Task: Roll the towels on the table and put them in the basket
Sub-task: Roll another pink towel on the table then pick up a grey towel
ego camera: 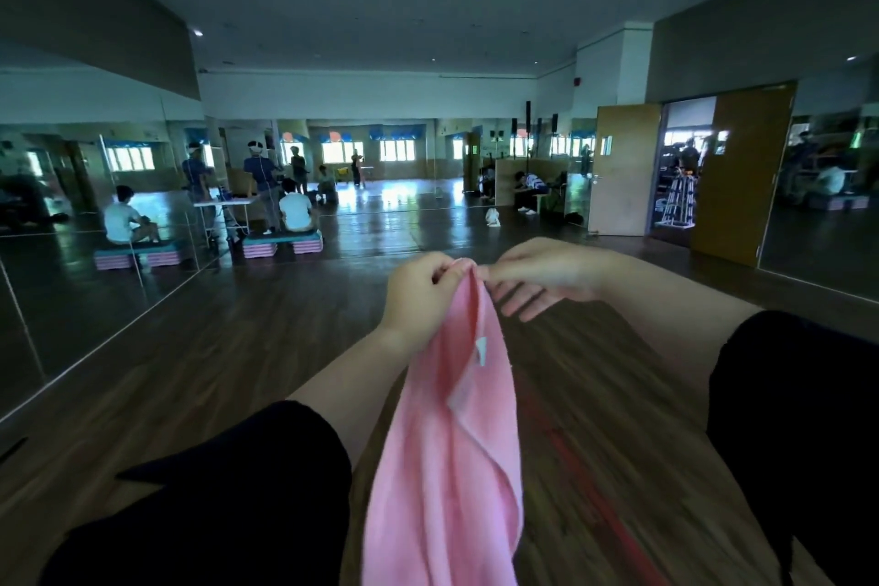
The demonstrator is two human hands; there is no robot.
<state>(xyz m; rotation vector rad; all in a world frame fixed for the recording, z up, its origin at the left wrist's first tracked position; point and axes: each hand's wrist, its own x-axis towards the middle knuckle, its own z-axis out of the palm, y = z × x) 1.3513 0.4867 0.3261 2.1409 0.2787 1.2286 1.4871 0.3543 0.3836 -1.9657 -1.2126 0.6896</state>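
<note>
A pink towel hangs straight down in front of me, with a small white label near its upper part. My left hand grips the towel's top edge with curled fingers. My right hand pinches the same top edge right beside it, its other fingers spread below. Both arms are raised at chest height. The brown wooden table lies under the towel, blurred. No basket is in view.
A large hall with a dark wooden floor stretches ahead. Mirrors line the left wall. Several people sit and stand far off near step platforms. Open wooden doors stand at the right.
</note>
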